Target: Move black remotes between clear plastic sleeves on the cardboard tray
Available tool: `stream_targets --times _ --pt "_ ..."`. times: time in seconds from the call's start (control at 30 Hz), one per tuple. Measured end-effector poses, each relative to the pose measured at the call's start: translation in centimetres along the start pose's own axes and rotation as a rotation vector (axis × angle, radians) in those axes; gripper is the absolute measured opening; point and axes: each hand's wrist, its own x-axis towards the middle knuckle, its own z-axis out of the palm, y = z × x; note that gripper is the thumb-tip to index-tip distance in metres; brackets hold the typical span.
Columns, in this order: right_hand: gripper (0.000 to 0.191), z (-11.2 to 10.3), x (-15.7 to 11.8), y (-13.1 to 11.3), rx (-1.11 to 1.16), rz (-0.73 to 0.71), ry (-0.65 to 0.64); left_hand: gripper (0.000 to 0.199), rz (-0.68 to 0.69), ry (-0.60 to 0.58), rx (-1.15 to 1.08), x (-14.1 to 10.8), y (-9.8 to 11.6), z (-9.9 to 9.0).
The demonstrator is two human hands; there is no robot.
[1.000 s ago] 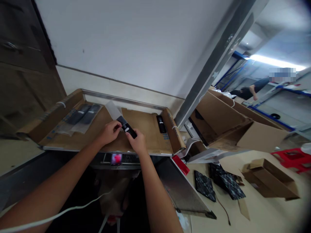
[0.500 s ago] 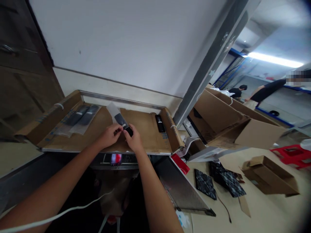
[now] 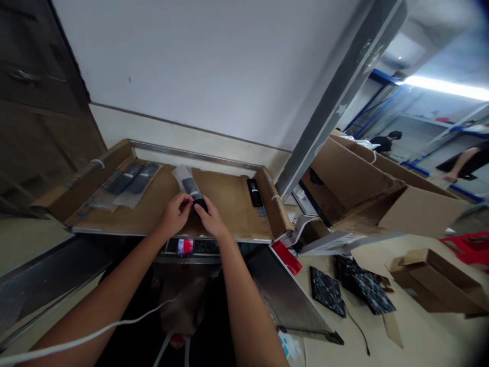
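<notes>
A dark elongated object (image 3: 190, 186), partly inside a translucent sleeve, lies between my hands above the cardboard-lined tray (image 3: 229, 227). My right hand (image 3: 209, 216) is closed around its lower end, thumb on top. At its left edge my left hand (image 3: 176, 214) has its fingers pinched together; whatever they grip is too small to make out. Two similar dark objects in translucent sleeves (image 3: 127, 178) (image 3: 143, 182) rest side by side at the tray's left. A bare black object with a pale band (image 3: 254, 192) lies near the tray's right side.
A large open cardboard box (image 3: 355, 178) stands right of the tray, beyond a grey post (image 3: 336, 102). A smaller box (image 3: 439, 283) and black patterned pieces (image 3: 326, 290) are on the floor. A phone (image 3: 185, 247) sits below the tray edge. Two people are at the far right.
The view has shifted slightly, moving the scene at the right. The sleeved object sits more upright between my hands, which keep nearly the same pose. At far right a person's arm is lower.
</notes>
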Motion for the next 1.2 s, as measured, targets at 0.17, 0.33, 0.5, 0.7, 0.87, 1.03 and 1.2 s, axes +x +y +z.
stream_targets --times 0.17,0.33,0.5,0.7,0.87,1.03,1.2 --pt "0.044 -0.3 -0.3 -0.6 0.097 0.03 -0.139 0.012 -0.133 0.062 -0.027 0.1 -0.8 -0.1" --pt "0.056 -0.1 -0.2 -0.3 0.177 0.084 -0.095 0.013 -0.192 0.072 -0.059 -0.1 -1.5 -0.4" --pt "0.059 0.0 0.1 -0.3 0.206 0.132 -0.07 0.016 -0.191 0.122 -0.084 -0.2 -1.5 -0.6" --pt "0.054 0.6 0.5 -0.5 0.213 0.128 -0.035 0.018 -0.208 0.21 -0.137 -0.2 -1.3 -0.8" --pt "0.047 1.8 1.2 0.0 0.184 0.092 0.054 0.017 -0.213 0.272 -0.119 -0.5 -1.2 -0.9" --pt "0.04 2.7 2.1 0.7 0.167 0.067 0.131 0.018 -0.192 0.255 -0.092 -0.7 -0.6 -1.0" --pt "0.026 3.7 3.1 1.2 0.146 0.061 0.196 0.017 -0.138 0.211 -0.083 -0.8 -0.4 -1.0"
